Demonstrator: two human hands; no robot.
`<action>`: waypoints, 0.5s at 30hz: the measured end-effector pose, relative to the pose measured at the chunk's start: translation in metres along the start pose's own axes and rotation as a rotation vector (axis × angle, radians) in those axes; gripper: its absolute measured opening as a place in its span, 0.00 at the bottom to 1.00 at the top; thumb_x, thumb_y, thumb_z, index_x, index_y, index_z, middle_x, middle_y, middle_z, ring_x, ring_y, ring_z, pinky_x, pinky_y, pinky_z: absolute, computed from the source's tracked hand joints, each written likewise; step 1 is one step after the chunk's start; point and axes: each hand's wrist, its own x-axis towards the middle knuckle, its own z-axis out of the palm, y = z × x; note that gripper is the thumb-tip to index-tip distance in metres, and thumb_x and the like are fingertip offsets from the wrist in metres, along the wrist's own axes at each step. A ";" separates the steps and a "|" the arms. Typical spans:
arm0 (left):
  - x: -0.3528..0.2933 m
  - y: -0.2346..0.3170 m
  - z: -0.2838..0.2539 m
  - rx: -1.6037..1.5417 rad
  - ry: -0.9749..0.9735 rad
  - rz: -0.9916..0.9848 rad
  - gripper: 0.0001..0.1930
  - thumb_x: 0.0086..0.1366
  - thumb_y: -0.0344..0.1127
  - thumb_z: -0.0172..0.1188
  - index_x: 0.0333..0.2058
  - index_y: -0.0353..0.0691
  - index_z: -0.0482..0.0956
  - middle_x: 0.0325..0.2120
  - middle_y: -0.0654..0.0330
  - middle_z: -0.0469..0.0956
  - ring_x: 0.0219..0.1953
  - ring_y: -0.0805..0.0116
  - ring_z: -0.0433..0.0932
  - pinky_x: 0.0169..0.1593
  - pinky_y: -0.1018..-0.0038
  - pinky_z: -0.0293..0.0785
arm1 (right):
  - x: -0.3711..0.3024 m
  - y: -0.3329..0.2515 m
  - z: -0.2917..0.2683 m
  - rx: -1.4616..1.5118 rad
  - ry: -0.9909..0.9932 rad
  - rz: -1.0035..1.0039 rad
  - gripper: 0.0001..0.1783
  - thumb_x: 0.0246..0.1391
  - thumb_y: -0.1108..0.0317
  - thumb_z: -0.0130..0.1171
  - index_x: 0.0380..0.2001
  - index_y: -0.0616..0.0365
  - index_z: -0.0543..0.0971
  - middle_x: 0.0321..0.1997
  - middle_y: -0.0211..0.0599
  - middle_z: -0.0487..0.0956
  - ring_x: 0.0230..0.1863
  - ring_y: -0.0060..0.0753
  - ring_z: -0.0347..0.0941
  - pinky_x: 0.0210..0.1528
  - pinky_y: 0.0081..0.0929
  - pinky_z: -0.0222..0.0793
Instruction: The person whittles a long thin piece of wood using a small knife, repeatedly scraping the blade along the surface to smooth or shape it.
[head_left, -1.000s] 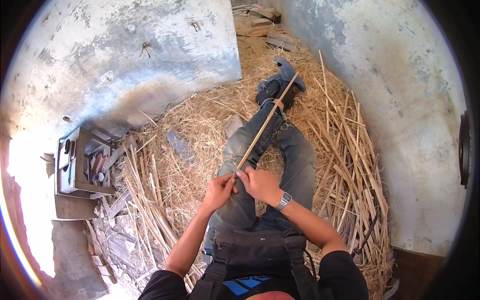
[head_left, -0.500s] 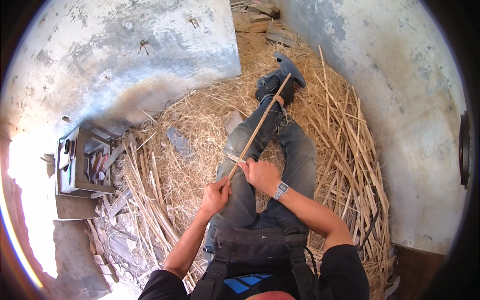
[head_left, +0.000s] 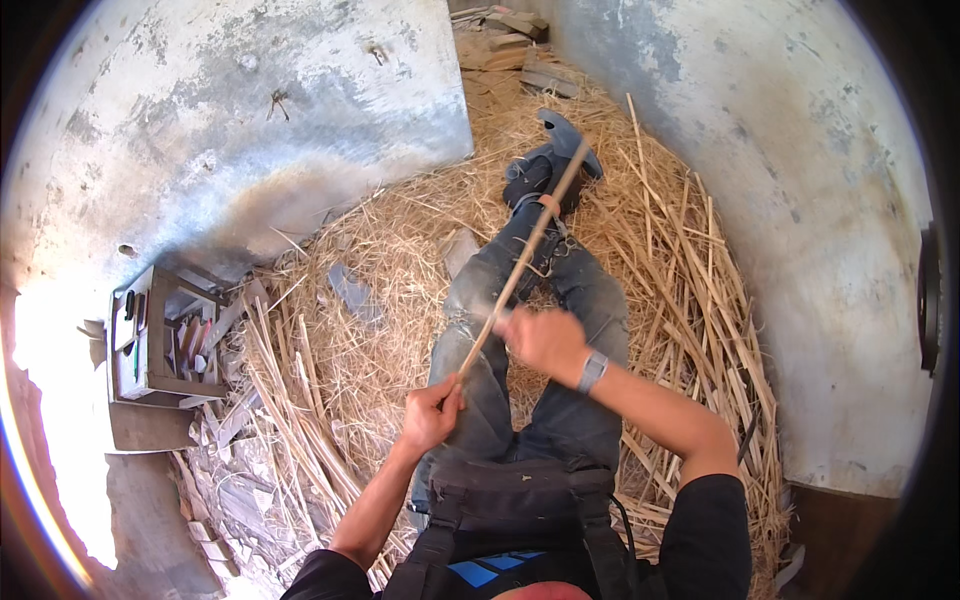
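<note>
My left hand pinches the near end of a long, thin wooden stick, which slants away over my legs toward my feet. My right hand, with a watch on its wrist, is closed beside the stick, a little farther up than the left. A short knife sticks out of the right fist across the stick; its blade is smeared by motion. My outstretched legs in dark, dusty trousers lie under both hands, and the stick's far end, also blurred, passes over my crossed feet.
Shavings cover the floor around me. Split sticks lie in a long pile on the right and in a bundle on the left. A small wooden box with tools stands by the left wall. Worn plaster walls close in the sides.
My right hand has moved right and slightly nearer, its wrist turning. The stick's far end has swung slightly and blurs. My left hand keeps its pinch in nearly the same place.
</note>
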 end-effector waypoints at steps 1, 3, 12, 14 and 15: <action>-0.001 0.003 0.002 -0.016 -0.021 -0.010 0.12 0.73 0.29 0.60 0.48 0.26 0.84 0.20 0.60 0.82 0.22 0.79 0.79 0.28 0.76 0.75 | 0.013 0.032 -0.010 -0.007 0.106 0.120 0.28 0.72 0.45 0.47 0.28 0.56 0.78 0.14 0.49 0.77 0.18 0.56 0.79 0.21 0.52 0.74; -0.003 0.007 0.000 -0.035 -0.060 -0.025 0.12 0.72 0.27 0.61 0.48 0.25 0.84 0.20 0.57 0.83 0.22 0.76 0.81 0.29 0.75 0.77 | 0.030 0.085 -0.030 -0.113 0.202 0.374 0.32 0.74 0.43 0.43 0.26 0.57 0.80 0.17 0.50 0.79 0.20 0.56 0.79 0.22 0.51 0.71; -0.026 0.036 0.001 -0.063 -0.037 -0.068 0.12 0.72 0.27 0.61 0.50 0.28 0.85 0.21 0.62 0.83 0.22 0.82 0.78 0.28 0.79 0.74 | -0.011 0.091 -0.103 0.885 0.441 0.477 0.28 0.75 0.46 0.50 0.36 0.63 0.83 0.22 0.31 0.77 0.25 0.24 0.70 0.32 0.30 0.66; -0.034 0.047 0.005 -0.041 -0.036 0.018 0.11 0.72 0.27 0.61 0.49 0.28 0.85 0.22 0.62 0.84 0.22 0.82 0.78 0.27 0.79 0.74 | -0.012 0.071 -0.119 0.948 0.545 0.349 0.22 0.71 0.51 0.59 0.40 0.63 0.83 0.29 0.25 0.78 0.33 0.17 0.70 0.38 0.25 0.66; -0.039 0.052 0.006 -0.026 -0.034 0.058 0.11 0.72 0.27 0.61 0.48 0.29 0.85 0.22 0.62 0.84 0.22 0.82 0.77 0.27 0.79 0.74 | -0.012 0.061 -0.131 0.996 0.558 0.348 0.21 0.70 0.52 0.61 0.39 0.63 0.83 0.30 0.25 0.78 0.35 0.17 0.70 0.40 0.24 0.66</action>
